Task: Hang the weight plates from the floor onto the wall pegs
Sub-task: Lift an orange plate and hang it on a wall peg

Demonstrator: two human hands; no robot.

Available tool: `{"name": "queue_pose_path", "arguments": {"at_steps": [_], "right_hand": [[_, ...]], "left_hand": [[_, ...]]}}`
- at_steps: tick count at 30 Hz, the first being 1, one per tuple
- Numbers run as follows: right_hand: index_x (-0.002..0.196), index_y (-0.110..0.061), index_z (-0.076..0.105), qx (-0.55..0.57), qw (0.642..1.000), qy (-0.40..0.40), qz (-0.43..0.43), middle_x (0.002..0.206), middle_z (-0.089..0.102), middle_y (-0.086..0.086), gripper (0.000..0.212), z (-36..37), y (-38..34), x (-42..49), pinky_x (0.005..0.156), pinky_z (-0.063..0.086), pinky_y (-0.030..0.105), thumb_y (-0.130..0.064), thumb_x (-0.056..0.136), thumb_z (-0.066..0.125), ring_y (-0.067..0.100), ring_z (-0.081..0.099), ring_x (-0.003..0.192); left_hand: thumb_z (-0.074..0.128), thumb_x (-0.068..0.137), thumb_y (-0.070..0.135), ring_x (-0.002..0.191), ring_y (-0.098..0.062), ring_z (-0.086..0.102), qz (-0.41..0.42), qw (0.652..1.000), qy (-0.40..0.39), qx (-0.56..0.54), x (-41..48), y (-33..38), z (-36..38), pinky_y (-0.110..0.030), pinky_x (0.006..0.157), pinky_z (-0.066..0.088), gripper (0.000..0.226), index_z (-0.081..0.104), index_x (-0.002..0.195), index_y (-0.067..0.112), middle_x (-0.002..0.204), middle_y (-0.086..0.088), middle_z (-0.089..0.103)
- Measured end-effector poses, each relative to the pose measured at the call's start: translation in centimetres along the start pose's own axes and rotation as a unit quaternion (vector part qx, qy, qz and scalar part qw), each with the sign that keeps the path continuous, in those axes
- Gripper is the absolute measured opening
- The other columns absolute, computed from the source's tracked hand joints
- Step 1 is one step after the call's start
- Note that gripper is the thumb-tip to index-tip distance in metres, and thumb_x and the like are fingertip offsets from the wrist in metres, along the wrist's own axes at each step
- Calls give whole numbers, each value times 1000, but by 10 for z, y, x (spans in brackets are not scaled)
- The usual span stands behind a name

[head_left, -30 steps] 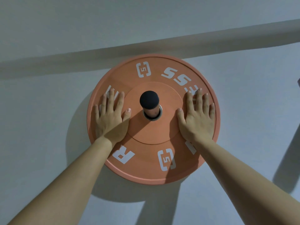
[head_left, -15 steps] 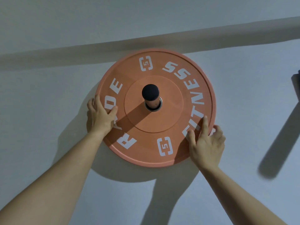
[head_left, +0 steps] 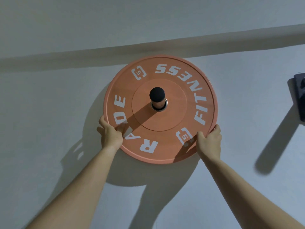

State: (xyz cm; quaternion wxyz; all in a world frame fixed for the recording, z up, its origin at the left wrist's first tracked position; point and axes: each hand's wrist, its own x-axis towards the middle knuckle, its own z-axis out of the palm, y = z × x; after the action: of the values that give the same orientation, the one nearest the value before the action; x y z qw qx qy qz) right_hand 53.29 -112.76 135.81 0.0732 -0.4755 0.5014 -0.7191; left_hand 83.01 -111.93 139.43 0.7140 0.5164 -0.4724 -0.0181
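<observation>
Reaching up from both bottom corners on bare forearms (head_left: pixel 85 182). Gripping lower-left rim of orange weight plate (head_left: pixel 178 90) with left hand (head_left: pixel 111 134), thumb on the face, fingers curled behind the edge. Gripping lower-right rim with right hand (head_left: pixel 208 140), same way. Hung on black-capped wall peg (head_left: pixel 157 95) through the centre hole, white "FITNESS" lettering facing out. Beyond, plain pale grey wall (head_left: pixel 49 104), dim, hard shadows below plate and arms. Crossed above the plate by a long shadow band (head_left: pixel 148 47). Cut off at right edge, dark bracket (head_left: pixel 299 98) on the wall.
</observation>
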Motion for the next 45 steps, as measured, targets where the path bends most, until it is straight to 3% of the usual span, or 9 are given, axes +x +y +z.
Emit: {"name": "queue_pose_path", "arguments": {"at_steps": [9,14,19,28,33,36,38,42,45], "right_hand": [[153,-24,15,36,998,-30,44,137,51,15,83,5,-3,-19,97,50,56,-38,83,58,36,57,114],[153,-36,7,22,998,-49,31,132,52,19,87,-6,-11,-1,90,55,57,-41,86,62,39,61,106],[146,-46,9,-11,997,-67,41,123,54,17,78,-19,-27,25,76,60,56,-40,84,56,38,65,88],[141,-46,18,-67,993,-92,16,127,52,18,61,-34,-52,50,77,61,55,-31,93,54,39,63,94],[154,-44,3,-148,984,-78,-64,144,27,20,88,-34,-62,39,87,57,56,-34,90,63,50,57,106],[157,-41,-9,-222,962,-127,-96,163,-15,15,123,-23,-56,22,105,43,60,-67,72,76,53,22,143],[157,-38,-12,-233,957,-143,-98,160,-33,14,135,-16,-51,19,110,34,62,-75,63,78,50,0,149],[156,-36,-19,-229,957,-150,-97,156,-40,17,143,-7,-45,25,112,29,65,-78,59,78,53,-13,148],[155,-37,-21,-241,955,-135,-109,156,-40,16,144,-2,-41,29,110,32,65,-74,60,80,51,-14,148]], "left_hand": [[80,83,32,127,-38,50,-109,986,-52,-116,-64,-24,28,-35,102,39,102,5,150,13,148,-23,39],[80,82,36,89,-27,59,-171,975,-88,-113,-78,-21,26,-49,93,55,86,16,136,14,125,-17,55],[78,83,34,113,-40,59,-124,989,-66,-46,-48,-14,0,-44,99,48,100,4,148,21,136,-23,53],[81,71,42,127,-31,51,-44,983,-172,46,2,17,-39,-53,105,45,106,11,152,44,147,-4,47],[84,73,46,133,-39,44,-23,970,-191,148,-1,19,-33,-51,110,38,107,15,155,44,151,-15,26],[82,74,49,128,-42,45,-12,970,-157,185,-8,12,-25,-51,104,43,106,15,155,44,145,-14,23],[81,74,53,125,-41,44,-1,971,-130,201,-11,8,-18,-48,96,46,106,13,155,44,141,-14,24],[78,75,56,116,-38,46,36,967,-75,241,-17,2,-7,-38,74,45,105,12,154,42,134,-14,26],[76,74,63,112,-38,49,59,962,-55,259,-17,-8,-4,-40,75,50,105,10,152,41,133,-14,26]]}}
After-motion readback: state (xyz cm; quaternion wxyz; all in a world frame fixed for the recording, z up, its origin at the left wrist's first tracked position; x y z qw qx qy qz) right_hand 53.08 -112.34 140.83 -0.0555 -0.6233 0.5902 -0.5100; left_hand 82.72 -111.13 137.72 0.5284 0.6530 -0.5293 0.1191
